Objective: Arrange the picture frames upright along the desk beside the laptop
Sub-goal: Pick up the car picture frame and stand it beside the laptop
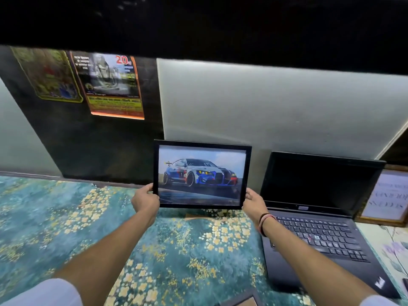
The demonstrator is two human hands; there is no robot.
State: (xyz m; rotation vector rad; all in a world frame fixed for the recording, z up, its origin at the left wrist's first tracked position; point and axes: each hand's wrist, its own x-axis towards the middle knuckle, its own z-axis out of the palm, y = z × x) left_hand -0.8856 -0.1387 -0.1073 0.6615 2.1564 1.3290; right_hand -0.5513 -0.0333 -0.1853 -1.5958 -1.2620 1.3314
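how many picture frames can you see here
3: car frame held in both hands, gold frame upright right of the laptop, and a dark frame corner at bottom edge.

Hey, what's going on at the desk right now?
Both hands, left hand and right hand, grip car picture frame upright, left of laptop. Nothing blocking.

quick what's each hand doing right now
Left hand: closed on the lower left corner of the car picture frame.
Right hand: closed on the frame's lower right corner.
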